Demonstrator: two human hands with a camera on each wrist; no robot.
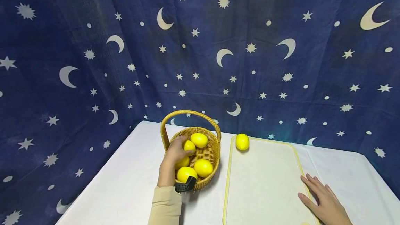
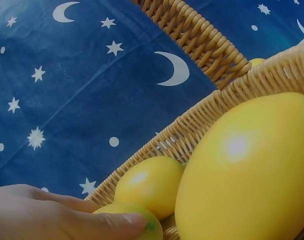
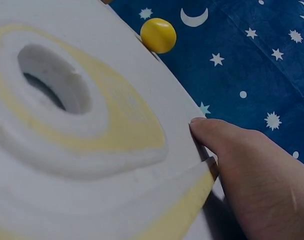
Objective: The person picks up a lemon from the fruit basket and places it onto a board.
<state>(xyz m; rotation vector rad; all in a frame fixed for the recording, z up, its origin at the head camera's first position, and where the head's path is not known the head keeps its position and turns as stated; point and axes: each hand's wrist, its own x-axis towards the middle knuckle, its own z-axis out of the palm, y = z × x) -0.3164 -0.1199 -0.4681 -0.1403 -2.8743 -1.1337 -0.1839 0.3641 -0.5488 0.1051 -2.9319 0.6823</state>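
Head view shows a lemon (image 1: pixel 189 145) inside the wicker basket (image 1: pixel 204 153), pinched between the thumb and fingers of the left hand (image 1: pixel 175 152). Four other lemons (image 1: pixel 203 168) lie around it; one outside lemon (image 1: pixel 242 142) sits at the far left corner of the white board (image 1: pixel 262 176). So five are in, one out; which way they travel, I cannot tell. Holding nothing, the right hand (image 1: pixel 326 199) spreads over the board's right edge.

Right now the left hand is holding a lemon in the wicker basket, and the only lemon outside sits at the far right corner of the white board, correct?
Not quite: the outside lemon sits at the far left corner of the white board, as the head view shows. The left hand does hold a lemon in the wicker basket.
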